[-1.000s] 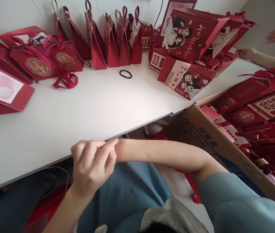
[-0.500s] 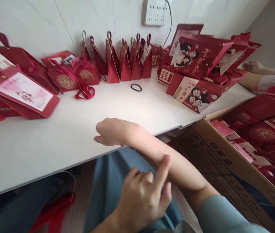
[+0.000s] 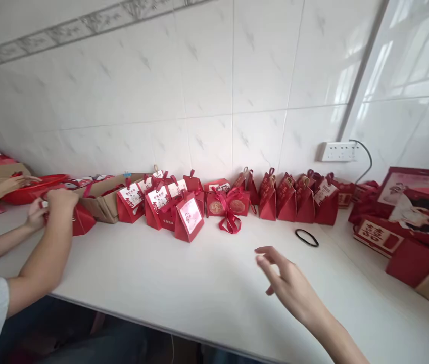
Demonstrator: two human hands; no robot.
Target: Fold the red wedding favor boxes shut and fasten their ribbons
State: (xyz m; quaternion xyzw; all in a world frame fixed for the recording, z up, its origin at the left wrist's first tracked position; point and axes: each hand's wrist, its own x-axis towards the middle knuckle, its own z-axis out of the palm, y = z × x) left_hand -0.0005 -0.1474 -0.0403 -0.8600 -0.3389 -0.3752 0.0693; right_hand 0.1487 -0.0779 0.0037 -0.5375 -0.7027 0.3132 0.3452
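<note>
Head view gives us our right hand right of centre and low in the frame, over the white table. Its fingers are loosely curled and spread a little apart, and we see nothing held between them. For our left hand we cannot tell how the fingers stand; it lies outside the frame. Just above and right of our hand, a black band lies flat on the tabletop. Near it, mid-frame, stand red boxes with gold emblems, a crimson ribbon looped in front. Right of these is a row of upright triangular boxes, handles up; a heap of red boxes fills the right edge. At left, a co-worker's hands are at a red box beside a cardboard box.
</note>
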